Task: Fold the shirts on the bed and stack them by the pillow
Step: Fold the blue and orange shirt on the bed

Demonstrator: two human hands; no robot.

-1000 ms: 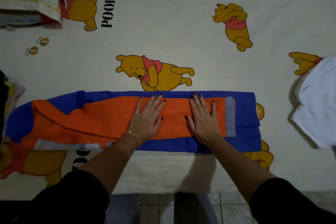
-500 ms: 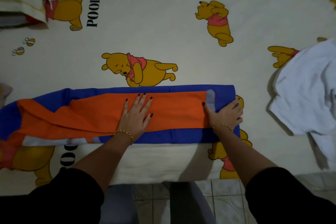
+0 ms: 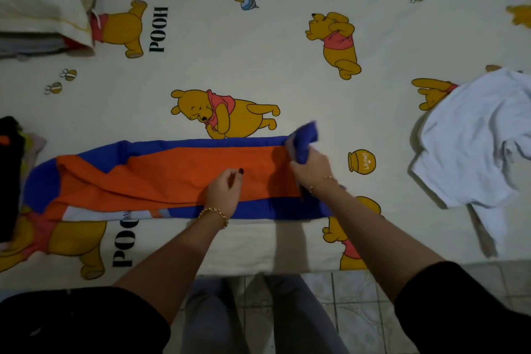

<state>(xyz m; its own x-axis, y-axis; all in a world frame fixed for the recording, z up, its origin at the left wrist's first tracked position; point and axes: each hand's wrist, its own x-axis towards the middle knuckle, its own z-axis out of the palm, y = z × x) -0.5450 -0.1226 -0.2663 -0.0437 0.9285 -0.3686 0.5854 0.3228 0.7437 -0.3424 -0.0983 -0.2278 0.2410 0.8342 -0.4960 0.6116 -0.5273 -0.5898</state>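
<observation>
our right hand (image 3: 309,165) grips the raised blue end of the orange-and-blue shirt (image 3: 172,178) at the near edge of the bed (image 3: 258,66); our left hand (image 3: 225,190) rests curled mid-shirt, grip unclear. if that anchor slips, we judge the fold could skew.

Pooh-print bed (image 3: 258,46), orange-and-blue shirt (image 3: 161,178) along near edge, white shirt (image 3: 471,146) right, pillow (image 3: 37,0) far left

The shirt (image 3: 172,178) is blurring at its raised right end, which is hiding the fingers of the right hand (image 3: 311,169) gripping it. The left hand (image 3: 224,190) is tucking its fingers under, so any pinch on cloth is not showing. The pillow (image 3: 37,3) is running off the top-left corner and covering most of a stack (image 3: 28,47). The white shirt (image 3: 474,138) is running off the right edge, a dark pile (image 3: 10,175) off the left. The print (image 3: 126,214) on the shirt is too small to read.
</observation>
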